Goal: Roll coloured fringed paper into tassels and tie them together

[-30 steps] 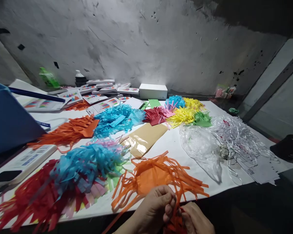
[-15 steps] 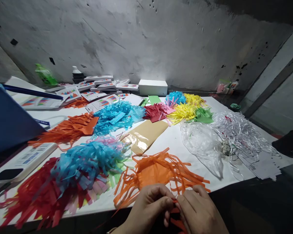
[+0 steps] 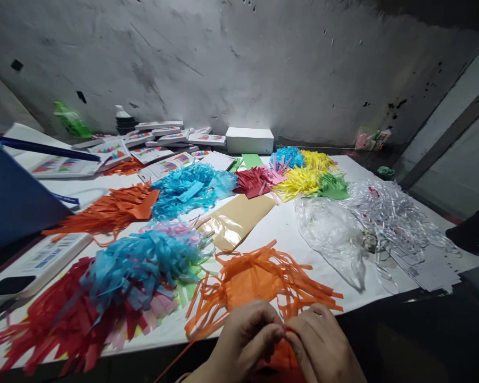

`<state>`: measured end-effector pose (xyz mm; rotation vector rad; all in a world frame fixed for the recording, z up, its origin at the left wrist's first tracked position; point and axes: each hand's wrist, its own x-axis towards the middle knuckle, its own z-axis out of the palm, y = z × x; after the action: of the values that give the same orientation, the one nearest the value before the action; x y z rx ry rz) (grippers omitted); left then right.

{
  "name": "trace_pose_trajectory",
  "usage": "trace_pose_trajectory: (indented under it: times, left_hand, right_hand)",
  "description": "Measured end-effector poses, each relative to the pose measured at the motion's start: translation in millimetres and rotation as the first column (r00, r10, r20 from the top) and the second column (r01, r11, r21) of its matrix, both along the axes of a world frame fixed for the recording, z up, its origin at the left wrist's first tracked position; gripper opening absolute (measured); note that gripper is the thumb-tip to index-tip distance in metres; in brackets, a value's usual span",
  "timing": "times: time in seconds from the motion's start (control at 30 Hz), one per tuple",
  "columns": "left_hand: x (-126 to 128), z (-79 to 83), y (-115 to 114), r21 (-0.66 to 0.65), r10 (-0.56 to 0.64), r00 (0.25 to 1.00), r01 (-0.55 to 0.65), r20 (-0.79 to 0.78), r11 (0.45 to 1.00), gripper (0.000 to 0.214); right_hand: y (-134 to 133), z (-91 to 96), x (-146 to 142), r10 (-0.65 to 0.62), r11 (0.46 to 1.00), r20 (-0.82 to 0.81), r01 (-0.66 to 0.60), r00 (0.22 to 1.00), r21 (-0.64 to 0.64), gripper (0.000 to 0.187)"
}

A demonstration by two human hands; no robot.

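At the table's front edge, my left hand [image 3: 250, 340] and my right hand [image 3: 323, 343] meet, their fingers pinched together. Both are closed on orange tissue paper [image 3: 282, 361], which hangs below them in front of the table. The exact pinch is partly covered by my fingers. Just beyond my hands, a fringed orange tissue paper sheet [image 3: 249, 282] lies spread out, its strips fanning to both sides. On the left lies a heap of red fringed tissue [image 3: 64, 314], with blue fringed tissue [image 3: 139, 266] on top of it.
A tan glossy packet [image 3: 239, 221] lies mid-table, with a clear plastic bag [image 3: 333, 239] and silvery strings [image 3: 391, 213] to its right. Flat printed boxes [image 3: 167, 139] and a white box [image 3: 249, 141] stand at the back. A blue box [image 3: 16, 191] is at the left.
My hands remain pinched together, with slight finger movement. More of the orange tissue paper shows beneath them now. The view has shifted slightly.
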<state>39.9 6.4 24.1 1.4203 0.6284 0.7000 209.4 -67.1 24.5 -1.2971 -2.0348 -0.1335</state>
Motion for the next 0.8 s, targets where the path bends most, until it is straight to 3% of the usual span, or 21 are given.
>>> trace_pose_trajectory:
  times: [0.13, 0.27, 0.5, 0.6, 0.8]
  left_hand:
    - [4, -4.6, -1, -0.031, 0.020, 1.000, -0.020, 0.014, 0.999, 0.042]
    - [6, -8.5, 0, 0.011, 0.061, 0.998, -0.061, 0.010, 0.998, 0.042]
    - [-1, -0.3, 4, 0.059, 0.027, 1.000, -0.027, -0.002, 0.998, 0.019]
    - [-1, 5.5, 6, 0.042, 0.016, 0.999, -0.015, -0.028, 0.999, 0.022]
    - [-1, 10.6, 9, -0.181, -0.053, 0.996, 0.039, -0.072, 0.983, 0.032]
  right_hand:
    - [-4, -4.7, -4, 0.017, 0.996, -0.202, -0.034, 0.979, -0.081, 0.016]
    - [-3, -12.9, -12, -0.063, 0.998, -0.266, 0.063, 0.962, -0.010, 0.019]
    - [-6, -20.9, -19, -0.133, 0.989, -0.532, 0.074, 0.836, -0.131, 0.022]
    - [-6, -23.5, -21, -0.133, 0.990, -0.552, 0.082, 0.823, -0.117, 0.024]
    - [-7, -24.2, -18, -0.091, 0.995, -0.433, 0.066, 0.897, -0.074, 0.020]
